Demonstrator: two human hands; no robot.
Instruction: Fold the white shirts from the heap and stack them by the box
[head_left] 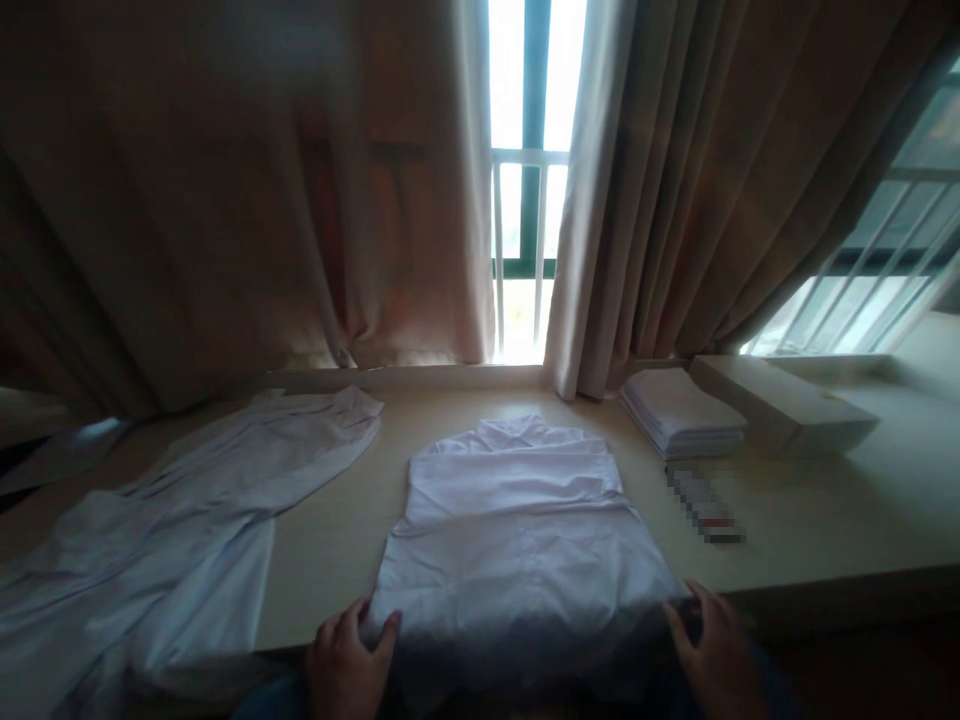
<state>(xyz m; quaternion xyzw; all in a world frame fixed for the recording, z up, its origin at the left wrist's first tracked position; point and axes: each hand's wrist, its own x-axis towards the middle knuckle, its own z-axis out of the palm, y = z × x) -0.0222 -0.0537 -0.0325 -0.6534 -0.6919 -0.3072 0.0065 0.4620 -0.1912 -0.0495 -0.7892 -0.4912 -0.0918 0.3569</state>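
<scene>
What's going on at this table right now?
A person's left hand and right hand hold the two sides of a white collared shirt near the table's front edge. The shirt lies collar away from the person, with a fold across it below the collar. Another white garment lies rumpled to the left; a folded white stack sits beside a box at the right.

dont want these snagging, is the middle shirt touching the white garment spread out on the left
Apart. The head view shows a plain strip of pale tabletop between the middle shirt and the white garment.
</scene>
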